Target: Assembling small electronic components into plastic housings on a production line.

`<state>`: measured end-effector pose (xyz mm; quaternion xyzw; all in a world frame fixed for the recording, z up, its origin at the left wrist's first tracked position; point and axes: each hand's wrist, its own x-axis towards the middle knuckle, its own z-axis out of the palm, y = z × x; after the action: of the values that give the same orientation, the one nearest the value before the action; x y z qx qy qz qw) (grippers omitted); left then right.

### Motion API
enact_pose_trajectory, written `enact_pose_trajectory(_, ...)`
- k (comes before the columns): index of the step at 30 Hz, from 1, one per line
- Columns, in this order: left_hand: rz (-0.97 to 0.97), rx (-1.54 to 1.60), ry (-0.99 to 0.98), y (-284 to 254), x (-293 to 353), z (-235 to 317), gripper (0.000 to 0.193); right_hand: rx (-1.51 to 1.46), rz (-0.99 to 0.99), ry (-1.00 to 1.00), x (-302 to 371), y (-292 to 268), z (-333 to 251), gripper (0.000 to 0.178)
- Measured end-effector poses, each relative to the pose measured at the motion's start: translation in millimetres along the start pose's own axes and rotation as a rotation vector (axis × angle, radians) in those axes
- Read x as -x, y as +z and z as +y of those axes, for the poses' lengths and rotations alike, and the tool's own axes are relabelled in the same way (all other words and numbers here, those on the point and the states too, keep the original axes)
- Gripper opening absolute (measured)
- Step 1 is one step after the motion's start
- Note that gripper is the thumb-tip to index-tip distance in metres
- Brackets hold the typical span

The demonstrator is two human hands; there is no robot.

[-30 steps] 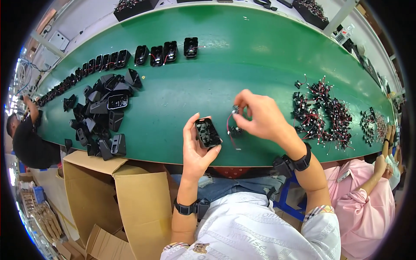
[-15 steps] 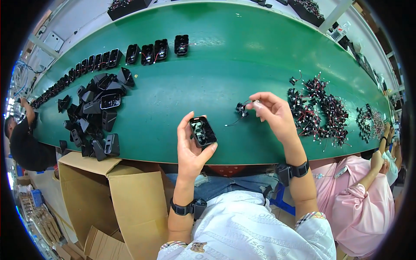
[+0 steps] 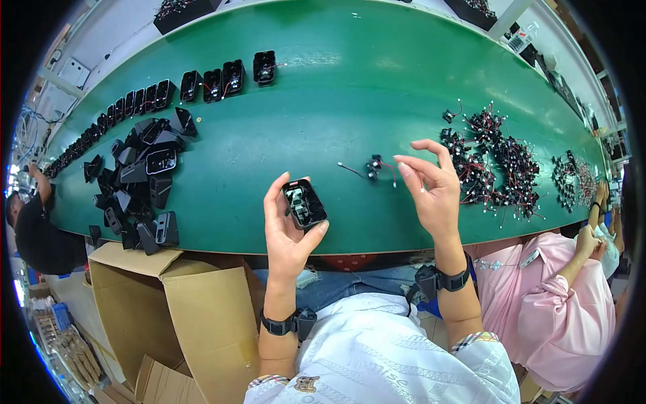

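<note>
Black housing (image 3: pixel 304 203) pinched upright in left hand (image 3: pixel 286 232), open side up, over worktop (image 3: pixel 336 101) edge. Right hand (image 3: pixel 431 188) empty, fingers loosely spread, just beside small wired part (image 3: pixel 374 166). Wired parts (image 3: pixel 498 165) heaped right, housings (image 3: pixel 141 182) left, within reach.

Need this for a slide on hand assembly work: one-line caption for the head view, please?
Left hand holds a black housing while right hand hovers beside a small wired part on the green belt.

Long green workbench (image 3: pixel 377 81), cardboard boxes (image 3: pixel 195 316)
</note>
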<state>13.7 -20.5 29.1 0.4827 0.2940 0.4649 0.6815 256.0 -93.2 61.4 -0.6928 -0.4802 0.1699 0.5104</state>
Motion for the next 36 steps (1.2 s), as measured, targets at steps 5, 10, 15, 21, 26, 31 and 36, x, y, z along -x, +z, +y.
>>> enact_pose_trajectory(5, -0.033, 0.044, -0.022, 1, 1, 2, 0.092, -0.343, 0.035, 0.041, 11, -4, -17, 0.021)
enact_pose_trajectory(10, -0.142, 0.042, -0.048, 18, 2, -6, 0.094, -0.598, -0.003, 0.105, 21, 3, -8, 0.015)
enact_pose_trajectory(15, -0.223, 0.059, -0.047, 26, 1, -6, 0.097, -0.594, -0.049, 0.023, 30, 10, -27, 0.013)
enact_pose_trajectory(21, -0.330, -0.037, 0.104, 30, 2, 9, 0.098, -0.190, -0.030, -0.336, 39, 10, -44, 0.017)
enact_pose_trajectory(26, -0.403, 0.032, 0.072, 17, 3, 13, 0.103, -0.253, -0.077, -0.369, 46, 13, -48, 0.020)
enact_pose_trajectory(31, -0.441, 0.323, -0.024, 16, 4, 4, 0.106, -0.269, -0.093, -0.412, 46, 14, -49, 0.020)
enact_pose_trajectory(36, -0.492, 0.505, -0.142, 8, 8, -8, 0.089, -0.360, -0.133, -0.413, 47, 13, -51, 0.021)
